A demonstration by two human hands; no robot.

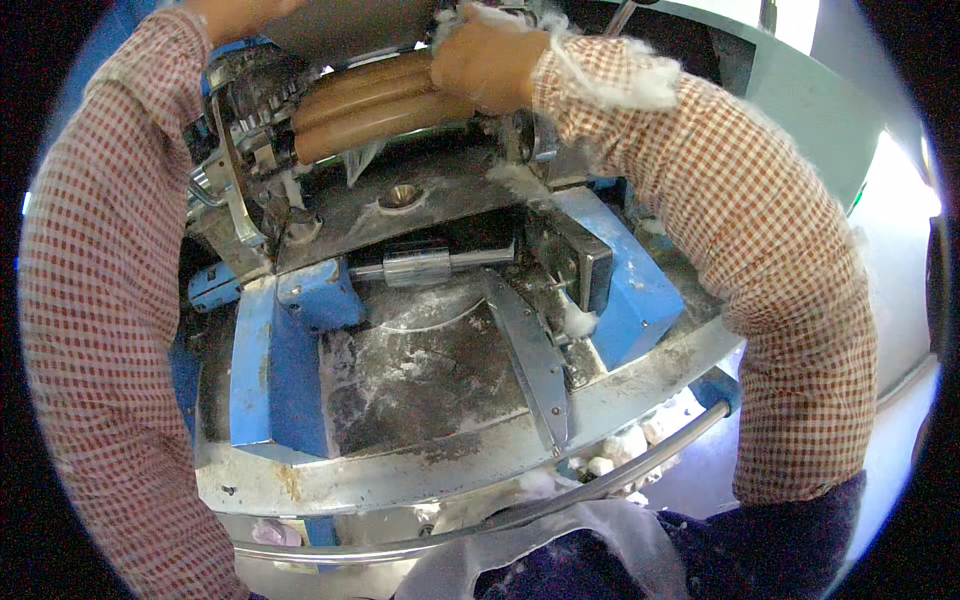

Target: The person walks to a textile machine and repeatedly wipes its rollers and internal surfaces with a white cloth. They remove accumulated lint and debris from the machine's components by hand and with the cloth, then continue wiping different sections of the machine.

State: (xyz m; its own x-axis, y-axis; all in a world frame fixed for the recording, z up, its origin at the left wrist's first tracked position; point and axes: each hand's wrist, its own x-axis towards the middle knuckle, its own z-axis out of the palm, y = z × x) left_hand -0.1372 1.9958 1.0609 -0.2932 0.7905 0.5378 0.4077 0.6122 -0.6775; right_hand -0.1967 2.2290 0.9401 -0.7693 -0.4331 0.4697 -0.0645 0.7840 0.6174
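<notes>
My right hand [487,62] is closed at the right end of two brown rollers [385,105], its fingers curled. Whatever it grips is hidden. White fibre fluff [635,80] clings to my right sleeve and gathers round the wrist and fingertips. My left hand [240,14] reaches in at the top left, near the edge of a grey-brown panel [350,28]. The picture's upper edge cuts it off, so its fingers are mostly out of sight. A thin wisp of white fibre [362,160] hangs under the rollers.
Below lies a dusty dark machine bed [410,375] with blue brackets [285,370] either side. A steel shaft [418,266] and a slanted metal bar [528,360] sit between them. A curved metal rail [600,485] runs along the near side; metal levers [235,170] stand left of the rollers.
</notes>
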